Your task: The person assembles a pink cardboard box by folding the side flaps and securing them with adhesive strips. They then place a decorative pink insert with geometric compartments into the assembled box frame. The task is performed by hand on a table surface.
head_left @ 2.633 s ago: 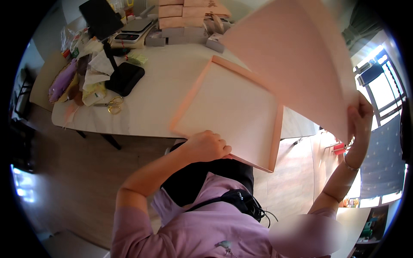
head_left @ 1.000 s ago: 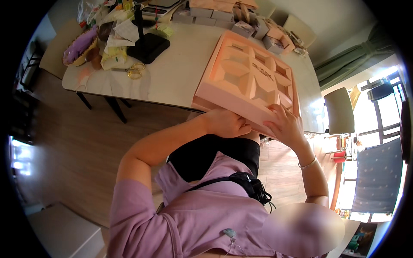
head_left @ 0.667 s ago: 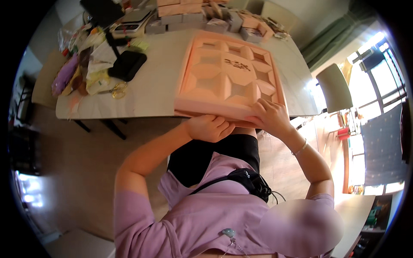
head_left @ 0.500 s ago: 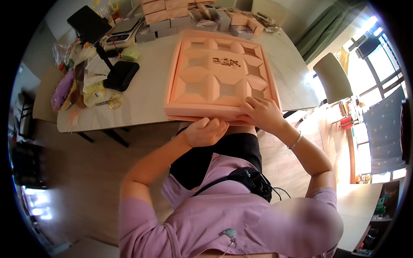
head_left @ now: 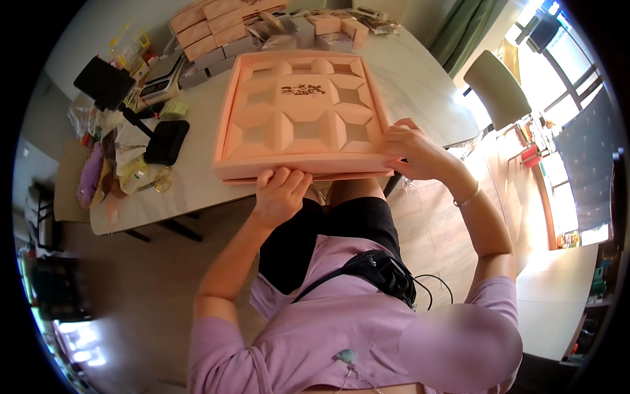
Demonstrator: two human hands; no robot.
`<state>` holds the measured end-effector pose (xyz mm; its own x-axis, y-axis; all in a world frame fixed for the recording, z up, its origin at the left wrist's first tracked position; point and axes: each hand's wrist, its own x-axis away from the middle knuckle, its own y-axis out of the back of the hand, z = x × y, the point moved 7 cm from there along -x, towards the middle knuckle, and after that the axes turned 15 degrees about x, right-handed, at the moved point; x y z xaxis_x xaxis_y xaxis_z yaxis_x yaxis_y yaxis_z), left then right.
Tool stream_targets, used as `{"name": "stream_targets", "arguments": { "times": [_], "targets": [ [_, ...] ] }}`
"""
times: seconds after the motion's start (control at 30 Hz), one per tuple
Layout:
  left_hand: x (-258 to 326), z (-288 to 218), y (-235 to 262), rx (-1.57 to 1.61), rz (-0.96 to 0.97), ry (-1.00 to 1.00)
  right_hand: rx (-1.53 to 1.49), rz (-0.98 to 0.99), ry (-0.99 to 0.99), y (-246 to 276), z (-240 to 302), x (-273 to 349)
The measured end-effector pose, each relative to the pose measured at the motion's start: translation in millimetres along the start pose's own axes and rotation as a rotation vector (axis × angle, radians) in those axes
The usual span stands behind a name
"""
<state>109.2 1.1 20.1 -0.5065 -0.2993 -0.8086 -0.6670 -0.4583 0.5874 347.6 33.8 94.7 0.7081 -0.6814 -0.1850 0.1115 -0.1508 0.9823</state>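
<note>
A peach-coloured square gift box (head_left: pixel 302 134) lies on the near part of the table. Its raised insert has several sloped square windows around a flat middle panel with dark lettering. My left hand (head_left: pixel 279 197) is closed on the near edge, with its fingers curled over the front wall and the thumb out of sight. At the near right corner, my right hand (head_left: pixel 420 151) grips the box's side with bent fingers. A thin peach layer sticks out slightly beneath the front wall.
Peach and grey small boxes (head_left: pixel 216 36) are stacked at the table's back. Left of the gift box are a black stand (head_left: pixel 167 141), gold-handled scissors (head_left: pixel 161 181), a scale (head_left: pixel 157 82) and a purple-lined basket (head_left: pixel 90 174). A chair (head_left: pixel 497 88) stands at the right.
The box and table sit farther left in the view, with the box turned slightly. My right hand has gone from the insert's near right part to the box's corner; my left still holds the front edge.
</note>
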Motion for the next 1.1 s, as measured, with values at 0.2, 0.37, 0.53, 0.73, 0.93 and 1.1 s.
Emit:
{"name": "stream_targets", "arguments": {
  "times": [0.2,0.37,0.53,0.73,0.93,1.1],
  "targets": [
    [-4,5,-4,0.004,0.03,0.083,0.154,0.038,0.046,-31,8,-9],
    [-11,10,-5,0.05,0.069,0.099,0.261,0.095,0.002,-32,9,-9],
    [-12,13,-12,0.096,0.082,0.064,0.354,-0.083,-0.02,-29,45,-41],
    [1,15,-2,0.001,-0.02,0.078,0.225,0.03,0.027,-44,52,-69],
    [22,34,32,-0.078,-0.173,0.08,0.152,0.107,0.044,-31,46,-70],
    [49,55,53,-0.054,-0.207,0.096,0.167,0.195,-0.005,-30,45,-74]
  ]
}}
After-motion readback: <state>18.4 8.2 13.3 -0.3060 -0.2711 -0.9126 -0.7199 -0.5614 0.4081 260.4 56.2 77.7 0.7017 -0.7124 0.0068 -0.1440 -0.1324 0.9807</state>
